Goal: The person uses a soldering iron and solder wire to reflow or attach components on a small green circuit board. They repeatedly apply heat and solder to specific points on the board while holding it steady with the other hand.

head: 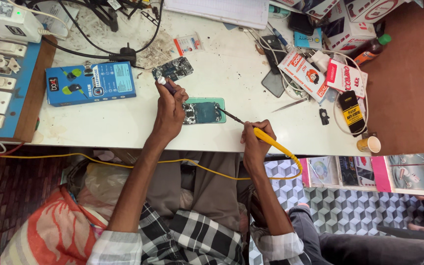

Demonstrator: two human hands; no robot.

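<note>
Left hand [169, 110] was curled tight round a thin dark-handled tool [165, 86], resting on the opened phone [203, 111] at the white table's [123, 122] front edge. Right hand [257, 137] was closed on a yellow soldering iron [263, 136], tip touching the phone's board

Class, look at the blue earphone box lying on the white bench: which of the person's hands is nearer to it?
The left hand, gripping a thin tool, sits just right of the blue earphone box. The right hand, holding the yellow soldering iron, is farther away, beyond the opened phone.
</note>
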